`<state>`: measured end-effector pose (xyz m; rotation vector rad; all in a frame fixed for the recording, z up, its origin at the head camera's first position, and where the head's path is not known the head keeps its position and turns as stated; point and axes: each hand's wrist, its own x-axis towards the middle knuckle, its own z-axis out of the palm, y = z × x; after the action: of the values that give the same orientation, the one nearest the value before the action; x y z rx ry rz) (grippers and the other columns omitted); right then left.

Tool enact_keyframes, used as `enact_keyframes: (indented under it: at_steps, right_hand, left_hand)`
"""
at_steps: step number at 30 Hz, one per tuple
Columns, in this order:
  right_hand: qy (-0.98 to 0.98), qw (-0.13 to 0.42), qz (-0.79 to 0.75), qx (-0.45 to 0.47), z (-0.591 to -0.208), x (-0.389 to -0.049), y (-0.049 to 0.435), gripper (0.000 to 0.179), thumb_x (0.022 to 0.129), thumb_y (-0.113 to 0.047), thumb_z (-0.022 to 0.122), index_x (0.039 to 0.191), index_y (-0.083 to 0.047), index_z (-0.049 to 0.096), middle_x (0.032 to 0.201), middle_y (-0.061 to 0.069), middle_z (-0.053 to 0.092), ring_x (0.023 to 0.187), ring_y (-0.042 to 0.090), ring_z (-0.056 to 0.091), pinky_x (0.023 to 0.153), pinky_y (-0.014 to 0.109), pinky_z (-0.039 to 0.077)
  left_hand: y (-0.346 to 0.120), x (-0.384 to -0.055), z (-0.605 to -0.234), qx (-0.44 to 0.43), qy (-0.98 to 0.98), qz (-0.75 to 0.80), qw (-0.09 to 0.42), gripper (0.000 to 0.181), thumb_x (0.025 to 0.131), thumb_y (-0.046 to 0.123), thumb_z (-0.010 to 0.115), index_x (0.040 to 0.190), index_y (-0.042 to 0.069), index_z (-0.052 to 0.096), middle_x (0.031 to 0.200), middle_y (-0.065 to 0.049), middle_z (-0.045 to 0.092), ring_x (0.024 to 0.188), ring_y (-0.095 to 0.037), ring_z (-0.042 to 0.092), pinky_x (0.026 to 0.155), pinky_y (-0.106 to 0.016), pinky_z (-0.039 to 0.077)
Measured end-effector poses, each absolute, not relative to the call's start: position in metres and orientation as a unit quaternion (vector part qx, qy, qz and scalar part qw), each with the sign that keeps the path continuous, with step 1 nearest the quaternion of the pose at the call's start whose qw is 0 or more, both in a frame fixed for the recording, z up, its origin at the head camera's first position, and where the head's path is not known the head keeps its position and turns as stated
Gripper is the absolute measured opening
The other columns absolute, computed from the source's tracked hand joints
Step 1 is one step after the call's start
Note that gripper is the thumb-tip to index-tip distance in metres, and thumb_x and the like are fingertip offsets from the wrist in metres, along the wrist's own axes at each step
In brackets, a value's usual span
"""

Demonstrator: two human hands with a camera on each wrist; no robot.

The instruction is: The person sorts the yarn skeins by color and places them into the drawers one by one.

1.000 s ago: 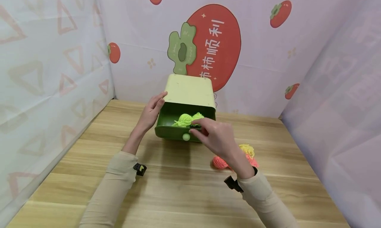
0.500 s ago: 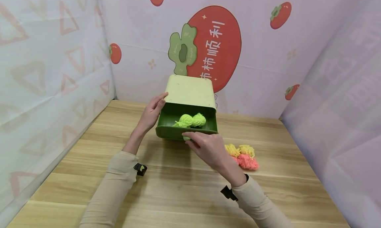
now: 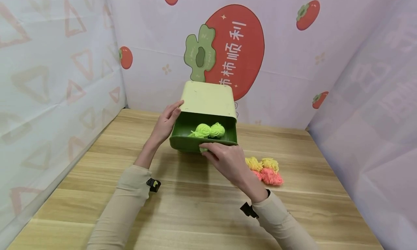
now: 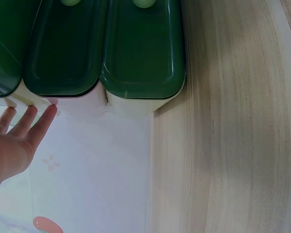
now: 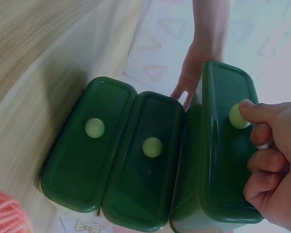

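Observation:
A small drawer cabinet (image 3: 208, 98) with a cream shell stands at the back of the table, its dark green top drawer (image 3: 184, 143) pulled out. Inside it lie two bright green yarn balls (image 3: 210, 130), side by side. My right hand (image 3: 228, 165) pinches the round light green knob (image 5: 238, 117) of this drawer between thumb and fingers. Against the cabinet's left side rests my left hand (image 3: 164, 125); in the left wrist view its fingers (image 4: 39, 127) are spread and fairly straight, tips touching the shell.
Two lower drawers, the middle one (image 5: 143, 187) and the bottom one (image 5: 82, 165), are closed. Yellow yarn balls (image 3: 269, 165) and pink yarn balls (image 3: 273, 176) lie on the wooden table (image 3: 195, 213) right of the cabinet. Printed cloth walls (image 3: 156, 32) stand around the table.
My right hand has moved from over the drawer's front edge, beside the green yarn, down to the knob and taken hold of it. My left hand has stayed on the cabinet's side.

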<state>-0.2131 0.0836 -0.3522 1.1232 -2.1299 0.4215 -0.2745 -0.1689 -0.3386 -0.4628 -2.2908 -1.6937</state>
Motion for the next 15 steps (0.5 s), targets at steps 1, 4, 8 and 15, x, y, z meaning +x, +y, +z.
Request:
enact_keyframes:
  at_steps: [1,4,8,15]
  right_hand:
    - [-0.819,0.342,0.164,0.43,-0.352,-0.214,0.083,0.021,0.087,-0.025,0.078,0.108,-0.022,0.076,0.098,-0.012,0.077,0.084,0.002,0.072,0.053,0.023,0.051]
    - [-0.821,0.344,0.167,0.423,-0.353,-0.216,0.082,0.019,0.088,-0.026,0.077,0.107,-0.023,0.076,0.098,-0.012,0.077,0.085,0.002,0.072,0.056,0.024,0.053]
    - [-0.824,0.346,0.168,0.415,-0.354,-0.22,0.083,0.017,0.091,-0.027,0.074,0.107,-0.022,0.076,0.098,-0.011,0.077,0.081,0.004,0.072,0.054,0.024,0.051]
    - [-0.818,0.369,0.16,0.411,-0.354,-0.227,0.083,0.021,0.088,-0.023,0.077,0.108,-0.022,0.076,0.099,-0.009,0.077,0.073,0.006,0.071,0.048,0.024,0.047]
  left_hand:
    - [-0.169,-0.274,-0.339,-0.159,-0.787,-0.583,0.127,0.044,0.109,0.022,0.042,0.151,0.011,0.043,0.159,-0.015,0.033,0.144,-0.038,0.036,0.117,-0.056,0.03]
    - [-0.169,-0.274,-0.339,-0.16,-0.788,-0.581,0.126,0.044,0.108,0.022,0.042,0.151,0.011,0.043,0.159,-0.014,0.033,0.144,-0.038,0.036,0.117,-0.055,0.03]
    - [-0.169,-0.275,-0.339,-0.16,-0.789,-0.579,0.126,0.044,0.109,0.022,0.042,0.151,0.011,0.043,0.16,-0.014,0.033,0.144,-0.039,0.036,0.117,-0.056,0.031]
    - [-0.17,-0.275,-0.337,-0.159,-0.792,-0.578,0.117,0.044,0.109,0.023,0.041,0.152,0.012,0.042,0.161,-0.012,0.031,0.135,-0.037,0.045,0.101,-0.045,0.044]
